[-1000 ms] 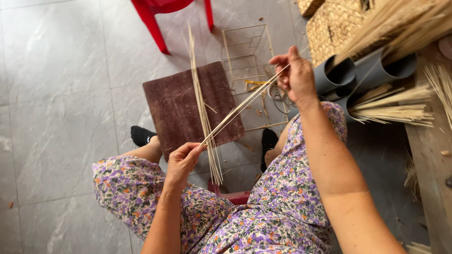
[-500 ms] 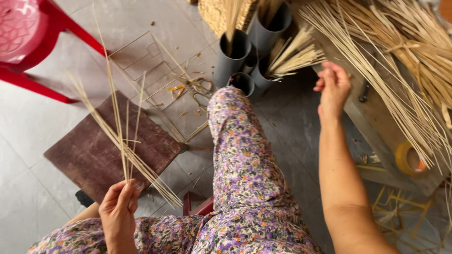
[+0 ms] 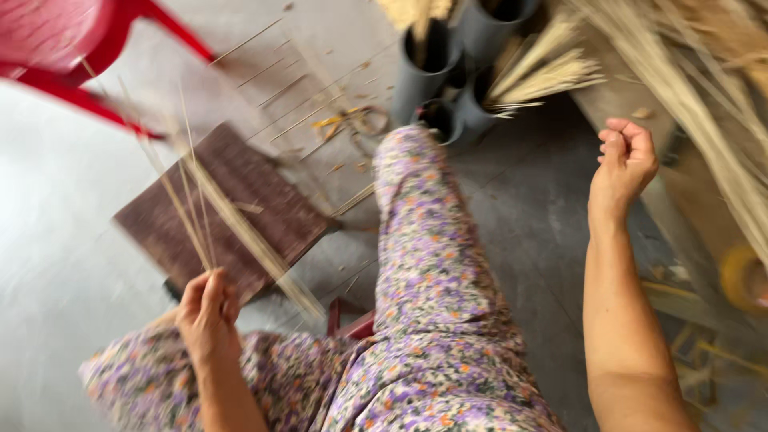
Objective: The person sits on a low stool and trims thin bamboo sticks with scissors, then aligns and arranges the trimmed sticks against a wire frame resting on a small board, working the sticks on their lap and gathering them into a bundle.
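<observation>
My left hand [image 3: 206, 308] grips a few thin pale straw sticks [image 3: 192, 204] that fan upward over a dark brown board [image 3: 264, 200] on the floor. A thicker bundle of the same straws [image 3: 256, 248] lies slanted across that board beside the hand. My right hand [image 3: 626, 164] is raised at the right with its fingers curled and nothing visible in it, close to a large pile of long straws [image 3: 688, 96]. My legs in flowered purple cloth [image 3: 424, 264] fill the middle. The picture is blurred by motion.
Several grey tubes [image 3: 448, 72] stand upright at the top, some holding straw bundles [image 3: 544, 72]. A red plastic chair [image 3: 72, 56] is at the top left. A wire frame [image 3: 312, 104] lies on the grey floor. A yellow tape roll [image 3: 740, 276] sits at the right.
My right hand let go of the straws it shared with the left and swung right toward the big pile. The view has turned right and moved closer.
</observation>
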Demonstrator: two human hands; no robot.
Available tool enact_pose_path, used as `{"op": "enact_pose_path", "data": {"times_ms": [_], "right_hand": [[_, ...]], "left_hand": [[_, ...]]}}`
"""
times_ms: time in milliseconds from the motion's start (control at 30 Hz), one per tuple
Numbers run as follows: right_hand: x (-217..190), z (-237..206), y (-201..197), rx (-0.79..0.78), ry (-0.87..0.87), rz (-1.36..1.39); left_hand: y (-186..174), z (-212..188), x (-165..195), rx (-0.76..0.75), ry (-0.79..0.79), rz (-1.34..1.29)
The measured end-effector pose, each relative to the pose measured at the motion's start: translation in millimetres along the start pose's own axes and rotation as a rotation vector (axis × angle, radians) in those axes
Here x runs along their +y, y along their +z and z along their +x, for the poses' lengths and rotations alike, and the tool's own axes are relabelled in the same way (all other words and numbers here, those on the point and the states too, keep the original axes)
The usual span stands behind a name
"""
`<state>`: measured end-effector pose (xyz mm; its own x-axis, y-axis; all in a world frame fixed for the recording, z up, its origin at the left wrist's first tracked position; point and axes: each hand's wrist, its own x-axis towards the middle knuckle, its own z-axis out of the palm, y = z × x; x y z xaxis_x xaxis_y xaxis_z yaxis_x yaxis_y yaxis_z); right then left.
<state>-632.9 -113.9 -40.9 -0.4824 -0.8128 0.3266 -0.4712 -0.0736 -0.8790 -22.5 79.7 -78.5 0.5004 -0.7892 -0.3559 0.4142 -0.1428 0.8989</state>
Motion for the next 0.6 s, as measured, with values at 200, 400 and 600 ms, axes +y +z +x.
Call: {"op": "enact_pose_path", "data": {"times_ms": [200, 400, 600], "right_hand": [[-112.0, -113.6, 182.5, -0.619, -0.119, 0.428], [-93.2, -130.9, 326.4, -0.787, -0.355, -0.053], [-59.8, -88.6, 346.8, -0.730, -0.239, -0.506]], "left_hand": [[-11.9, -3.6, 0.0, 0.131, 0.039, -0.110], [-8.6, -14.3, 3.0, 0.085, -0.011, -0.027], [-5.4, -7.0, 8.0, -0.007, -0.093, 0.036]]}}
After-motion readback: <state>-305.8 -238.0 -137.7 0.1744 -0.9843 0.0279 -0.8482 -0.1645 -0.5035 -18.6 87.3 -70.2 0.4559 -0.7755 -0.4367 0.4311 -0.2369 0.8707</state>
